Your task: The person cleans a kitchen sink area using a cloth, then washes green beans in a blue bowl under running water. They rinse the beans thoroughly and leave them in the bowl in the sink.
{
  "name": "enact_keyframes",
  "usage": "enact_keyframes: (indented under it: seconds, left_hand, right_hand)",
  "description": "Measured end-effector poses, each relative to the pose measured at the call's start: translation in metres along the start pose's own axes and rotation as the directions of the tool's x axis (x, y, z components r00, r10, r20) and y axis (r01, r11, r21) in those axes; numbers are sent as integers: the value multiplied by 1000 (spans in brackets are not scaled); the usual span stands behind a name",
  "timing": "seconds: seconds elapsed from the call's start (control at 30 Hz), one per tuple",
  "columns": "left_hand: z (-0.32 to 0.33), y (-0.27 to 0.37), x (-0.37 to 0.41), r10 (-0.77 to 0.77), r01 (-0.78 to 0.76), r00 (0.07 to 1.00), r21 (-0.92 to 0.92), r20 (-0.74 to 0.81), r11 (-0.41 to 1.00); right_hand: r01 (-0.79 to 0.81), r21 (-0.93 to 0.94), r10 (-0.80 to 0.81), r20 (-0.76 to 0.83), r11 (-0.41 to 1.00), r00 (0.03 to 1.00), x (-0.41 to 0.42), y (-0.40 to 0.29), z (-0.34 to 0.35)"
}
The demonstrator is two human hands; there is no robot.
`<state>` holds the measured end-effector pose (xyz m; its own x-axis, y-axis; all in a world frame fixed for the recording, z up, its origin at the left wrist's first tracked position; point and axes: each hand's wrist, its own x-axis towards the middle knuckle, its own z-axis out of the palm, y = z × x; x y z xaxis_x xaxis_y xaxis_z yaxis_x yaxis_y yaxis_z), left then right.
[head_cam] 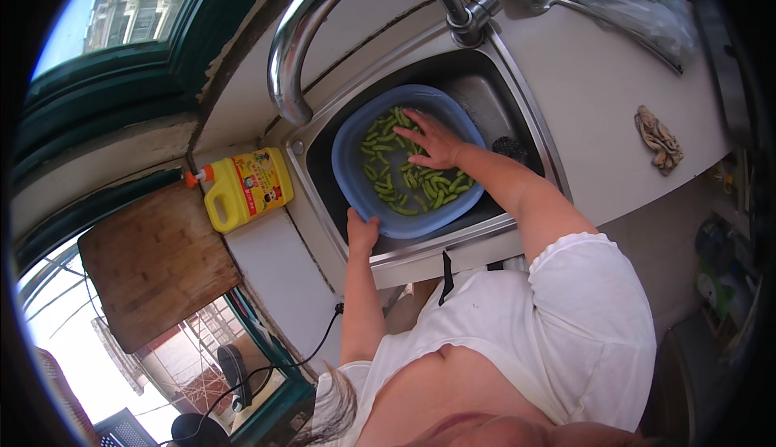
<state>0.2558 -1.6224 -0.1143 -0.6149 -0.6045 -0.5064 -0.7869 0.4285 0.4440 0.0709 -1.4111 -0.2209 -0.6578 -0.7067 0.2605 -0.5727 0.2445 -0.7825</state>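
A blue plastic basin sits inside the metal sink, holding water and many green bean pods that look like edamame. My left hand grips the basin's near-left rim, its thumb over the edge and the other fingers hidden behind the wall. Inside the basin, my right hand is spread palm down over the pods. Its fingers are apart and the tips touch pods near the far side; nothing is seen held in it. Above the basin's far left arches a chrome faucet.
Left of the sink stand a yellow detergent jug and a wooden cutting board. The right counter carries a crumpled cloth, a metal spatula and a plastic bag. A dark scrubber lies in the sink.
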Motion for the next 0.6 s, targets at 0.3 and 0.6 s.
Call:
enact_keyframes:
  seconds: [0.3, 0.6]
  left_hand:
    - [-1, 6, -6, -13, 14, 1000, -41, 14, 999]
    - [-1, 9, -8, -3, 3, 1000, -7, 18, 1000]
  right_hand:
    - [-30, 43, 31, -38, 999, 999, 1, -6, 6]
    - [-44, 53, 45, -11, 998, 999, 3, -5, 12]
